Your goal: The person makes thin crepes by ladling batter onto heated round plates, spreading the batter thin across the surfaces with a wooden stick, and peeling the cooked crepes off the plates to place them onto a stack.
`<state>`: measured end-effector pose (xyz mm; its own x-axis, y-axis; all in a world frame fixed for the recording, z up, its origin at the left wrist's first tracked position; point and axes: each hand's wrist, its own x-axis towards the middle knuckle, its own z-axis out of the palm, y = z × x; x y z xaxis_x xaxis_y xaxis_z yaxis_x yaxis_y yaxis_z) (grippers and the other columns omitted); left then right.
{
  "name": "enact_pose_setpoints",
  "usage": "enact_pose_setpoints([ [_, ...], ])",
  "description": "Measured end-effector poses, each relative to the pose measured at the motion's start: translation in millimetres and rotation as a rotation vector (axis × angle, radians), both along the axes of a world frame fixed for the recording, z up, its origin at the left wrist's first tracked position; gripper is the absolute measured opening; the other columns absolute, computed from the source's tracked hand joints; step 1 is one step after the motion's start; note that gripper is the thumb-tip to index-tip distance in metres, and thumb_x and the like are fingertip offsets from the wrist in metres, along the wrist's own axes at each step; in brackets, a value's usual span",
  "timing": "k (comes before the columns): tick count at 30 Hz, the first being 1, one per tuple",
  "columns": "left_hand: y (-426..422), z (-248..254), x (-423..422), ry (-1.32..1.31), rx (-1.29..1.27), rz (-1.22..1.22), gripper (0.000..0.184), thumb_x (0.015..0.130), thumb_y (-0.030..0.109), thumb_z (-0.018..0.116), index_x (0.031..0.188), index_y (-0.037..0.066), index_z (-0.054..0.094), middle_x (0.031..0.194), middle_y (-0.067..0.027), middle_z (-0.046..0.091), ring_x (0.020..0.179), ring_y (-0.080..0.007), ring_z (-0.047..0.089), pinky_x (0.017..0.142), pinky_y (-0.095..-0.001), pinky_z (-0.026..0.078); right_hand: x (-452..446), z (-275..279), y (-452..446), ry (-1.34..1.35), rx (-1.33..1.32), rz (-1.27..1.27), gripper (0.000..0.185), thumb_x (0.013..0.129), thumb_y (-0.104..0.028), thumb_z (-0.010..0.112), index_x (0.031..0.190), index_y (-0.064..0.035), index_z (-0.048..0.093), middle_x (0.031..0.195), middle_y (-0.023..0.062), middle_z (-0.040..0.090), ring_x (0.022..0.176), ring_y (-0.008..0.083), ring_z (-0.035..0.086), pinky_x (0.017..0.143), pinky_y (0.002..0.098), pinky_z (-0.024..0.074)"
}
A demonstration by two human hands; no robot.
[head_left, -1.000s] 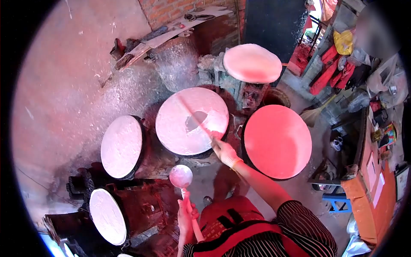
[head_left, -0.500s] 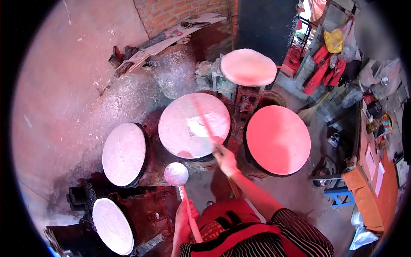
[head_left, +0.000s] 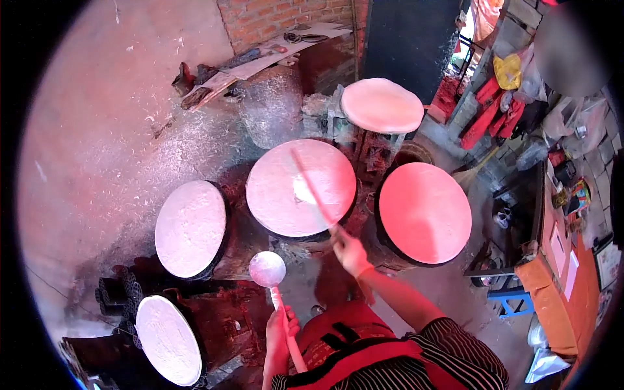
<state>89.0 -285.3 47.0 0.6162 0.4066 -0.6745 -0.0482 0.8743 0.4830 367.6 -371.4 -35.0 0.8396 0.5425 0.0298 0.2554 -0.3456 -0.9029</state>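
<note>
Red light on a rough wall [head_left: 97, 117] and pale rounds [head_left: 190, 227], a stick [head_left: 311, 185] slanted over the middle round's [head_left: 276, 172] near edge, right hand [head_left: 351, 254] closed around it, left hand [head_left: 279, 330] curled around a ladle [head_left: 267, 268].

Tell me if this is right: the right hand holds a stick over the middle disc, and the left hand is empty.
The left hand isn't empty: the head view shows it gripping a ladle. The right hand does hold a stick over the middle disc.

Wall [head_left: 97, 97], plastered, scuffed; brick [head_left: 273, 14] section adjoining. Door [head_left: 409, 52], dark. Floor [head_left: 455, 294], grey. Table [head_left: 549, 305], orange-covered. Light, partly red.
</note>
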Motion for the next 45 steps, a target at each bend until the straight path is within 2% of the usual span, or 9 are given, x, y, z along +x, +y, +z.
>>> enact_pose_setpoints([
  [12,50,-1,52,0.050,0.249,-0.197,0.013,0.094,0.018,0.051,0.096,0.006,0.049,0.069,0.0009,0.044,0.051,-0.0084,0.039,0.043,-0.0221,0.033,-21,23,-71,0.109,0.011,0.273,0.044,0.095,-0.026,0.053,0.136,-0.0109,0.046,0.123,0.0057,0.061,0.113,0.0115,0.053,0.096,0.0281,0.0410],
  [16,94,-14,124,0.203,0.512,-0.270,0.015,0.094,0.018,0.049,0.084,0.008,0.044,0.065,0.0009,0.042,0.049,-0.0092,0.042,0.041,-0.0243,0.034,-48,46,-98,0.305,0.002,-0.053,0.045,0.092,-0.031,0.058,0.133,-0.0128,0.051,0.126,0.0088,0.060,0.116,0.0129,0.053,0.097,0.0289,0.0409],
  [21,86,-50,188,0.194,0.473,-0.201,0.013,0.093,0.014,0.043,0.083,0.005,0.042,0.065,-0.0036,0.042,0.047,-0.0142,0.044,0.040,-0.0293,0.040,-76,-63,-46,0.276,0.330,-0.092,0.044,0.093,-0.030,0.058,0.133,-0.0115,0.051,0.114,0.0092,0.065,0.105,0.0122,0.057,0.089,0.0261,0.0442],
  [25,113,-80,181,-0.270,0.246,-0.261,0.024,0.092,0.012,0.047,0.069,0.007,0.042,0.063,-0.0029,0.044,0.051,-0.0131,0.044,0.043,-0.0248,0.035,-79,24,-35,0.962,0.182,0.002,0.039,0.094,-0.018,0.054,0.131,-0.0074,0.053,0.113,0.0077,0.063,0.105,0.0125,0.055,0.091,0.0247,0.0434],
  [27,125,10,154,-0.466,-0.885,-0.196,0.016,0.095,0.010,0.045,0.080,0.006,0.045,0.062,0.0012,0.039,0.050,-0.0065,0.038,0.042,-0.0185,0.030,-58,26,-39,0.842,0.358,0.015,0.037,0.094,-0.018,0.054,0.130,-0.0075,0.054,0.113,0.0095,0.064,0.102,0.0149,0.058,0.087,0.0250,0.0455],
  [30,117,57,111,-0.414,-0.487,-0.269,0.008,0.095,0.009,0.047,0.096,0.001,0.047,0.066,0.0002,0.040,0.046,-0.0054,0.034,0.034,-0.0164,0.026,-20,22,-34,0.412,0.470,-0.123,0.039,0.093,-0.022,0.054,0.129,-0.0070,0.053,0.108,0.0131,0.067,0.092,0.0207,0.065,0.078,0.0284,0.0495],
  [35,121,44,64,-0.263,-0.433,-0.249,0.015,0.092,0.009,0.051,0.103,-0.001,0.050,0.070,0.0009,0.043,0.049,-0.0043,0.037,0.035,-0.0159,0.027,-89,-13,-52,-0.172,-0.219,0.159,0.040,0.086,-0.031,0.058,0.124,-0.0186,0.055,0.076,0.0195,0.063,0.068,0.0387,0.062,0.061,0.0496,0.0482],
  [41,55,-3,-24,0.139,-0.034,-0.205,0.012,0.091,0.008,0.051,0.081,0.008,0.045,0.063,0.0038,0.039,0.046,-0.0051,0.034,0.038,-0.0171,0.027,-67,36,-51,0.013,-0.213,-0.227,0.040,0.086,-0.021,0.057,0.127,-0.0204,0.055,0.093,0.0144,0.067,0.082,0.0326,0.066,0.071,0.0406,0.0522],
  [45,28,-84,-60,0.090,-0.205,-0.124,0.024,0.093,0.025,0.055,0.081,0.007,0.047,0.060,0.0044,0.036,0.043,-0.0051,0.031,0.038,-0.0177,0.026,-115,22,-76,-0.076,-0.404,0.312,0.052,0.083,-0.032,0.056,0.133,-0.0232,0.046,0.091,0.0188,0.064,0.080,0.0365,0.063,0.068,0.0474,0.0503],
])
